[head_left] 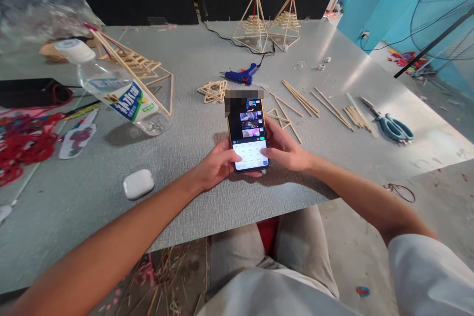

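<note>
The left hand (215, 167) and the right hand (286, 152) were both grasping the phone (249, 131), one along each side, fingers curled behind it and thumbs over the lit keyboard. The phone was upright, screen toward the person, just above the table (187, 153) near the middle of its front edge. A row of small pictures showed above the keyboard.

Near the front edge, left of the left hand, lay a white case (138, 184). Behind that a clear bottle (111, 86) stood toward the left edge, in front of a stick frame (150, 66); red cord (17, 140) lay heaped nearer that edge. Just beyond the phone were a stick star (213, 92) and a blue glue gun (242, 75). Loose sticks (300, 98) lay between the right hand and the scissors (394, 127), which were toward the right edge. Two stick pyramids (254, 24) stood close together by the back edge.
</note>
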A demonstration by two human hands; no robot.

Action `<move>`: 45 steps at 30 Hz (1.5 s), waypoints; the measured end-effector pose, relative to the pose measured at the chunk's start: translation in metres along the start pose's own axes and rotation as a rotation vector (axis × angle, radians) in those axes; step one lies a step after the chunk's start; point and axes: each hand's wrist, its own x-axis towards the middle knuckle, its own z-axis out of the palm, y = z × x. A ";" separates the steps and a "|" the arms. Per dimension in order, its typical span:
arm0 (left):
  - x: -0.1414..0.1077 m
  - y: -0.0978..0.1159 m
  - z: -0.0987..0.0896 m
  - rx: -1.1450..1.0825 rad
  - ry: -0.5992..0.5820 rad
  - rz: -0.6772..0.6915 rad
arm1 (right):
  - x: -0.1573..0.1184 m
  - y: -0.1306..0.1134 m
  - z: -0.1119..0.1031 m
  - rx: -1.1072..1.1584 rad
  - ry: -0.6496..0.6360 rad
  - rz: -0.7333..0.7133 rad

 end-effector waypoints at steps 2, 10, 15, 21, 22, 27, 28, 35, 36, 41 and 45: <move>0.000 0.000 0.001 0.030 -0.003 -0.006 | 0.000 -0.003 0.003 -0.034 0.019 0.026; 0.001 -0.002 -0.001 0.041 -0.010 -0.006 | -0.003 -0.005 -0.002 -0.084 -0.063 0.009; 0.001 -0.001 0.001 0.068 0.008 -0.007 | -0.002 0.000 -0.003 -0.051 -0.029 0.013; 0.001 -0.003 -0.003 0.042 -0.032 0.010 | 0.001 -0.002 0.004 -0.018 0.031 0.015; 0.001 -0.003 -0.003 0.048 -0.032 0.006 | 0.000 -0.003 0.005 -0.032 0.031 0.020; 0.001 -0.002 0.002 0.082 0.010 -0.010 | -0.002 -0.005 0.006 -0.060 0.048 0.026; 0.001 -0.002 0.003 0.080 0.015 -0.009 | -0.002 -0.004 0.005 -0.041 0.038 0.026; 0.002 -0.002 0.003 0.052 0.033 -0.007 | -0.002 0.004 0.000 -0.010 0.021 0.004; 0.002 -0.002 0.002 0.050 0.032 -0.008 | -0.001 0.005 0.000 -0.011 0.027 0.000; 0.003 -0.003 -0.006 -0.044 -0.056 0.016 | 0.001 0.001 -0.001 0.005 0.018 -0.020; 0.006 -0.001 -0.008 -0.068 -0.094 -0.004 | 0.000 -0.006 -0.002 0.034 -0.017 0.007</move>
